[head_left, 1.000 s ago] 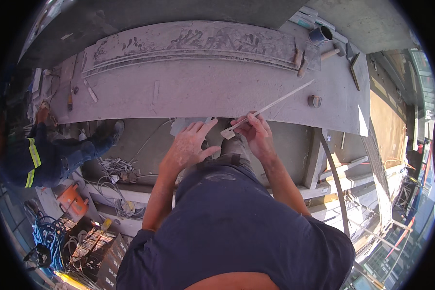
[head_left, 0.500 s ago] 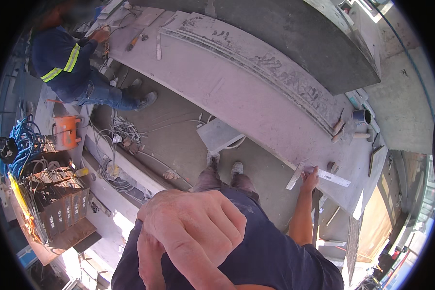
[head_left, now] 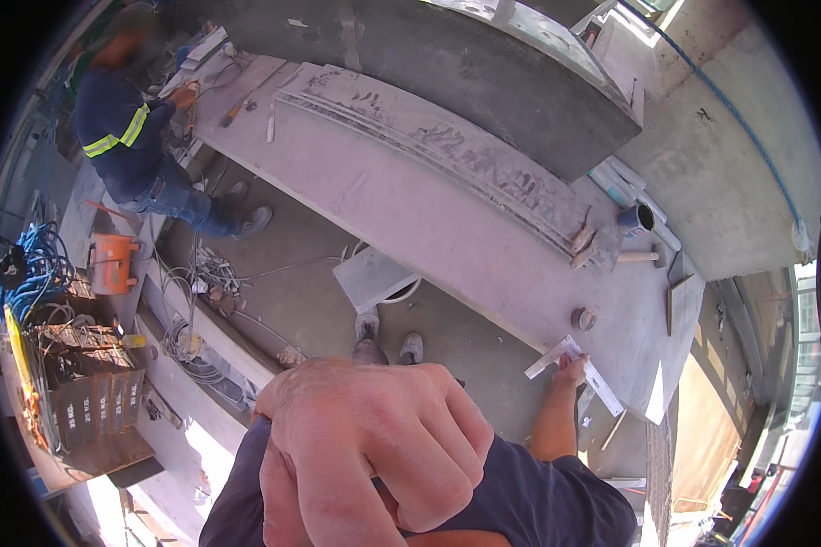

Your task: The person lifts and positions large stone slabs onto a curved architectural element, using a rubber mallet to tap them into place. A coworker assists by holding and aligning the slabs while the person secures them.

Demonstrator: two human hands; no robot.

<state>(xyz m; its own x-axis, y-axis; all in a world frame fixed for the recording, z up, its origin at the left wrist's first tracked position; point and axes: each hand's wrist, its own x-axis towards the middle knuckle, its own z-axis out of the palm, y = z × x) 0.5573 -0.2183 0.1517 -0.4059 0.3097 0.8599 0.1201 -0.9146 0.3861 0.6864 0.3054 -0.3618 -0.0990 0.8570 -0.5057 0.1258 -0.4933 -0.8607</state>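
Observation:
My left hand (head_left: 365, 447) is raised close to the camera, back toward me, fingers curled in, and nothing shows in it. My right hand (head_left: 570, 369) reaches down to the near edge of a long grey slab (head_left: 410, 210) and grips a pale metal square ruler (head_left: 602, 387) lying on that edge. A small round disc (head_left: 584, 319) sits on the slab just beyond the ruler. My shoes (head_left: 388, 342) stand on the floor below the slab.
A co-worker in a dark shirt with bright stripes (head_left: 123, 137) bends over the slab's far left end. A blue cup (head_left: 636, 219) and a hammer (head_left: 639, 257) lie at the right end. A board-covered bucket (head_left: 374, 278), cables (head_left: 201, 273), an orange box (head_left: 111, 264) and a crate (head_left: 87, 383) crowd the floor.
My left hand has left the slab and risen close to the camera, growing larger. The view has swung left. My right hand still holds the ruler at the slab's edge.

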